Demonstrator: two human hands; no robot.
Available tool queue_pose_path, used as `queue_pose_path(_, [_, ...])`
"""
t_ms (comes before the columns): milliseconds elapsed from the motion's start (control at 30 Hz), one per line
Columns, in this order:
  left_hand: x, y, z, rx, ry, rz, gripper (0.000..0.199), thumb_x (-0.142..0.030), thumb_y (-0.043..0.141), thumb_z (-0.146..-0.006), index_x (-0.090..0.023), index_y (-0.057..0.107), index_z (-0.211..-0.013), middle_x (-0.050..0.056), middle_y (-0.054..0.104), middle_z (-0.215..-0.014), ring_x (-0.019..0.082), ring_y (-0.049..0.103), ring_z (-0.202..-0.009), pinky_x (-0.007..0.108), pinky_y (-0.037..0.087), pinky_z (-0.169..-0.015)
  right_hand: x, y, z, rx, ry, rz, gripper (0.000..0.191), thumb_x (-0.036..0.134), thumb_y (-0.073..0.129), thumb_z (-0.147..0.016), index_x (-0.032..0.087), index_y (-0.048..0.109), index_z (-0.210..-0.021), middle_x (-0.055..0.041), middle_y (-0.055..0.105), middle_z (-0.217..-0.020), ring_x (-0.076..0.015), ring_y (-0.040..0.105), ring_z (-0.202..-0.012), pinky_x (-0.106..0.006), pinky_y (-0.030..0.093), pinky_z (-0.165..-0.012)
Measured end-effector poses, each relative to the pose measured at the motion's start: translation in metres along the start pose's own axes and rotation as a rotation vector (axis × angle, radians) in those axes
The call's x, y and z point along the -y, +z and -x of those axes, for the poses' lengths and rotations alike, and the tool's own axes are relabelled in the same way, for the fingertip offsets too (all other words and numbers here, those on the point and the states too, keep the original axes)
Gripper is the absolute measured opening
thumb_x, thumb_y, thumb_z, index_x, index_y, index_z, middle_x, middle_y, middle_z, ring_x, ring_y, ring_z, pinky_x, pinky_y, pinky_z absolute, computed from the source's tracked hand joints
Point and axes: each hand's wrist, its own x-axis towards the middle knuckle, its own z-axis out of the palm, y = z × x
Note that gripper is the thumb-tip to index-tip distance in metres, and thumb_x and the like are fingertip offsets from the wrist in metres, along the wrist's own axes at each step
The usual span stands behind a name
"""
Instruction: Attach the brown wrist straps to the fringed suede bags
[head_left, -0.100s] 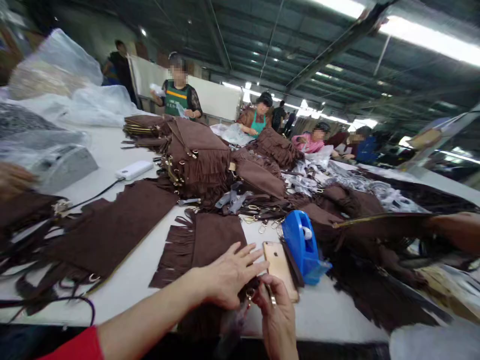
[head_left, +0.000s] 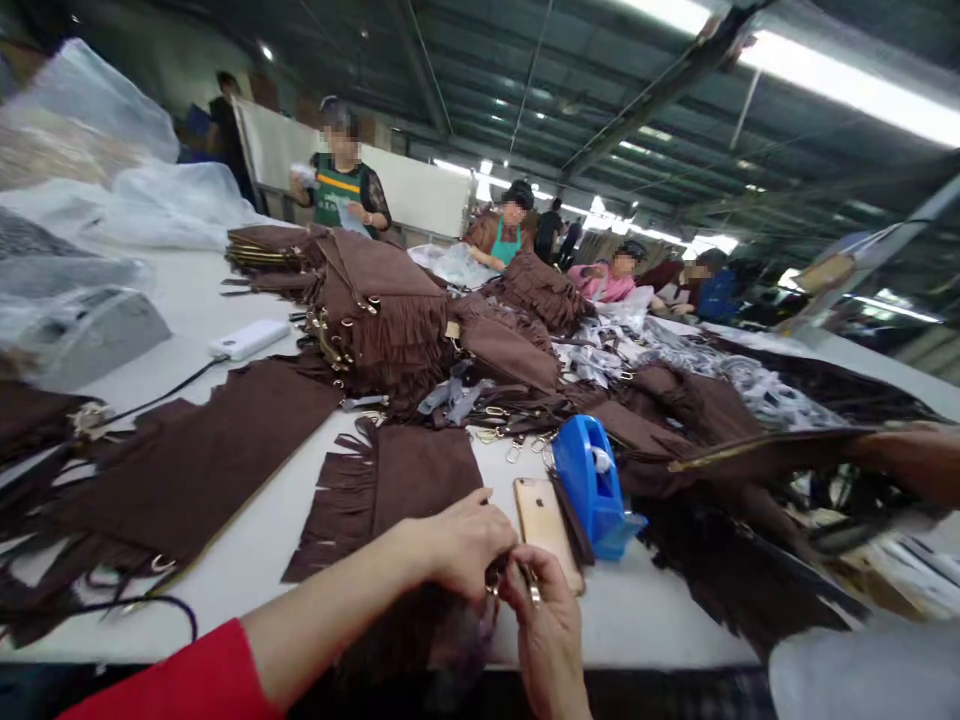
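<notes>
My left hand (head_left: 469, 545) is closed around the dark strap end at the corner of a brown fringed bag (head_left: 427, 480), which lies on the white table (head_left: 637, 610). Close beside it, my right hand (head_left: 546, 610) pinches a small metal clasp (head_left: 534, 594), its fingers nearly touching the left hand. Some clear plastic hangs blurred below the hands. A gold phone (head_left: 541, 515) lies just beyond the right hand, with a blue tape dispenser (head_left: 589, 485) to its right.
Stacked brown fringed bags (head_left: 382, 300) fill the middle. A brown piece (head_left: 202, 460) lies at the left near a white power bank (head_left: 250, 339). Another person's hand (head_left: 919, 462) holds a bag at the right. Several people work across the table.
My left hand has gone from spread fingers to a curled grip beside my right hand. The view has shifted slightly, and the other hand at the far left is out of sight.
</notes>
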Motion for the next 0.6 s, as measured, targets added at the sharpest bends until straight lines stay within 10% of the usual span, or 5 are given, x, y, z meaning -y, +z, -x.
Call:
queue_pose_path(167, [0.009,0.002,-0.016,-0.010,0.008,-0.028,0.023,-0.033,0.072,-0.060,-0.016,0.059,-0.066,0.003,0.062,-0.068,0.017,0.056,-0.068,0.030,0.045,-0.073,0.000,0.005,0.013,0.068,0.069,-0.034,0.041,0.046,0.068,-0.068,0.020,0.059,-0.097,-0.0010,0.063,-0.085,-0.0154,0.056,-0.080,-0.024,0.044,-0.071])
queue_pose_path(400, [0.021,-0.013,-0.006,-0.022,0.009,0.056,0.032,-0.031,0.080,-0.051,-0.016,0.059,-0.069,-0.002,0.057,-0.068,0.013,0.051,-0.066,0.025,0.042,-0.070,0.008,0.003,0.018,0.321,0.222,0.050,0.045,0.055,0.049,-0.081,0.017,0.053,-0.105,0.0078,0.041,-0.055,-0.0043,0.030,-0.043,-0.018,0.022,-0.042])
queue_pose_path(600, [0.021,-0.011,0.006,-0.081,0.048,0.028,0.030,-0.031,0.079,-0.054,-0.017,0.054,-0.062,-0.003,0.050,-0.064,0.014,0.048,-0.066,0.026,0.039,-0.068,0.019,-0.001,0.009,0.240,-0.389,0.871,0.031,0.038,0.039,-0.088,0.017,0.055,-0.103,-0.0042,0.060,-0.075,-0.0152,0.057,-0.067,-0.024,0.043,-0.058])
